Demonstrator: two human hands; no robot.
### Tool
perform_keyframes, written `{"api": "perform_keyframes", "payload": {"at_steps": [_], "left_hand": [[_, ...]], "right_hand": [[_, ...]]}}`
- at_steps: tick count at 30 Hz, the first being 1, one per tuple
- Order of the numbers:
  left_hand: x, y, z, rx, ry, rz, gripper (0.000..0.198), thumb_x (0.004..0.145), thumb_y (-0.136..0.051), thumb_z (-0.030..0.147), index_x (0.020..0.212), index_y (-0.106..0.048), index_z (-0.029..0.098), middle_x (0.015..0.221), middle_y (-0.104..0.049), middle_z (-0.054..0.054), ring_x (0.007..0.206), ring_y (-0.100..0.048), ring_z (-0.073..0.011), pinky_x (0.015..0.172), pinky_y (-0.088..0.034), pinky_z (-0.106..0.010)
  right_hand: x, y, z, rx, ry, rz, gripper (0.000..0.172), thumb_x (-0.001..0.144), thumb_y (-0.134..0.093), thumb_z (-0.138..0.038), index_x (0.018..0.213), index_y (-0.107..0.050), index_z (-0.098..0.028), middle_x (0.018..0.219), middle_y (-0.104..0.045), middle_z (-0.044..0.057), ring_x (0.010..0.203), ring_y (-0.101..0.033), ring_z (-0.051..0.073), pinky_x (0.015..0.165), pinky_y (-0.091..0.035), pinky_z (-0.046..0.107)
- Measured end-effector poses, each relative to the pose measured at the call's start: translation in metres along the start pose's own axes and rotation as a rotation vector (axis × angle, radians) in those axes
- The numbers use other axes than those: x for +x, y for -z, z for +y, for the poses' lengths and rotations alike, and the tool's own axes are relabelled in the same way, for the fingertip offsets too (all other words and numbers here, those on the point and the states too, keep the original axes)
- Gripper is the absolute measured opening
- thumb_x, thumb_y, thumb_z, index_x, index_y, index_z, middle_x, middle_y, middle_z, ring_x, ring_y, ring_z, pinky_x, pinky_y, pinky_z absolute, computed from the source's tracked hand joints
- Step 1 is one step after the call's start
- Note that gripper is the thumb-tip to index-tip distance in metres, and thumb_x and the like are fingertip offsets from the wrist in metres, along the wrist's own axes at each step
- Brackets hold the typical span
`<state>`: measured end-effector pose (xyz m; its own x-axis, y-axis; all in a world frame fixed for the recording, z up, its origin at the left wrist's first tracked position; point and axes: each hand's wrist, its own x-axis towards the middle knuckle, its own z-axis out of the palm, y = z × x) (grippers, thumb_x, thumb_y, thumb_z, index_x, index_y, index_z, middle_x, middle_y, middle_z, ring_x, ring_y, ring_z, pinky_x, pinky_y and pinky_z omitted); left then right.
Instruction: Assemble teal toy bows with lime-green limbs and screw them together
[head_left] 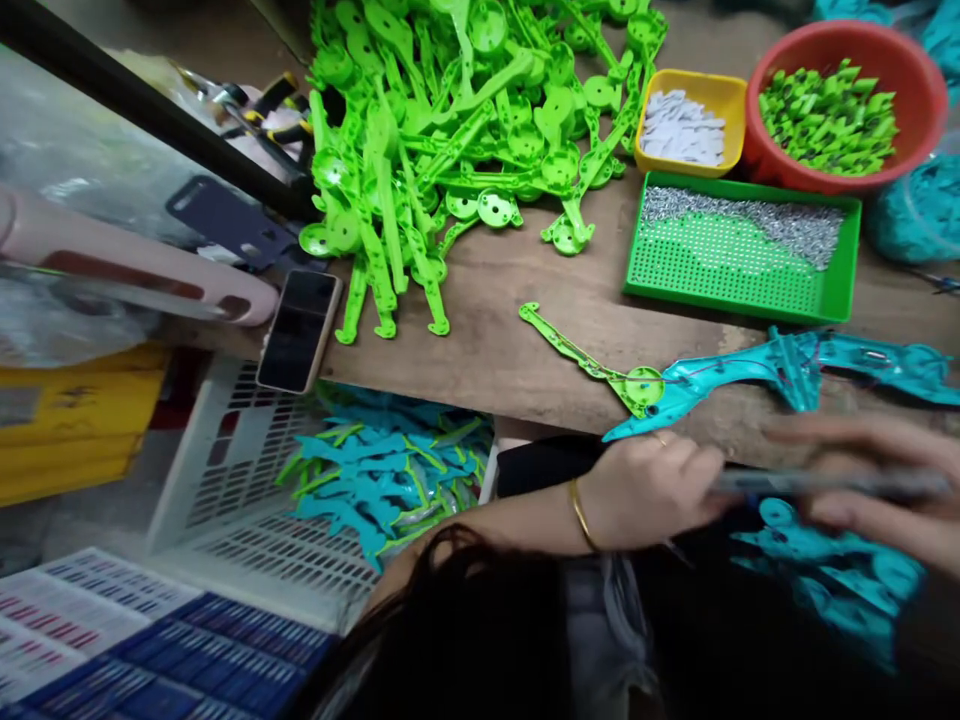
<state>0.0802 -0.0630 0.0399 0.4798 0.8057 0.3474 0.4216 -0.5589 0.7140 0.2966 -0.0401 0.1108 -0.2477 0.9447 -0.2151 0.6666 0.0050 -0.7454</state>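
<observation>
My left hand [652, 488], with a gold bangle at the wrist, is closed at the table's front edge around one end of a long greyish strip [765, 482]. My right hand [892, 450] is at the strip's other side, its fingers and thumb about it, smeared by motion. The strip's exact kind is too blurred to tell. Just beyond the hands lies a turquoise plastic half-shell [720, 372], joined to a lime-green arm piece [585, 360] with a thin wire along them. Below the right hand, more turquoise parts [847, 570] rest near my lap.
Lime-green parts [450, 130] are heaped at the back. A green tray [742, 300] of screws, a yellow bin [731, 100] of white pieces and a red bowl [919, 100] stand right. Left are a phone [300, 330] and a white crate [225, 450] with finished-looking assemblies.
</observation>
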Motion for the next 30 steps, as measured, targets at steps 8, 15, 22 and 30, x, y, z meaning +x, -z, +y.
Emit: {"api": "perform_keyframes", "payload": {"at_steps": [8, 15, 22, 30], "left_hand": [[-0.022, 0.026, -0.041, -0.649, 0.665, 0.384, 0.051, 0.091, -0.044, 0.061, 0.093, -0.067, 0.016, 0.073, -0.069, -0.004, 0.063, -0.066, -0.0154, 0.059, -0.055, -0.027], [-0.025, 0.083, -0.12, 0.383, 0.461, 0.345, 0.03, 0.094, -0.045, 0.032, 0.109, -0.066, 0.016, 0.114, -0.067, -0.01, 0.111, -0.058, -0.0228, 0.103, -0.042, -0.041], [-0.019, 0.082, -0.154, 0.378, 0.427, 0.151, 0.032, 0.093, -0.042, 0.02, 0.117, -0.064, 0.018, 0.12, -0.064, -0.009, 0.114, -0.053, -0.0227, 0.103, -0.039, -0.041], [-0.018, 0.084, -0.15, 0.354, 0.499, 0.181, 0.027, 0.094, -0.046, 0.023, 0.113, -0.065, 0.02, 0.117, -0.062, -0.008, 0.112, -0.051, -0.0225, 0.1, -0.039, -0.038]], "right_hand": [[0.038, -0.109, -0.016, -0.326, 0.653, 0.086, 0.074, 0.093, -0.05, -0.022, 0.156, -0.011, -0.024, 0.133, -0.053, 0.017, 0.122, -0.055, 0.028, 0.095, -0.053, 0.043], [0.06, -0.095, -0.001, -0.413, 0.604, 0.257, 0.055, 0.092, -0.054, -0.023, 0.144, -0.041, -0.017, 0.109, -0.061, 0.014, 0.097, -0.061, 0.022, 0.081, -0.052, 0.034], [0.069, -0.128, 0.003, -0.575, 0.652, 0.121, 0.036, 0.094, -0.052, -0.034, 0.125, -0.059, -0.017, 0.103, -0.069, 0.01, 0.087, -0.056, 0.022, 0.075, -0.042, 0.036], [0.077, -0.134, -0.005, -0.648, 0.663, 0.09, 0.035, 0.095, -0.051, -0.033, 0.124, -0.06, -0.017, 0.102, -0.069, 0.009, 0.087, -0.054, 0.022, 0.072, -0.039, 0.036]]}}
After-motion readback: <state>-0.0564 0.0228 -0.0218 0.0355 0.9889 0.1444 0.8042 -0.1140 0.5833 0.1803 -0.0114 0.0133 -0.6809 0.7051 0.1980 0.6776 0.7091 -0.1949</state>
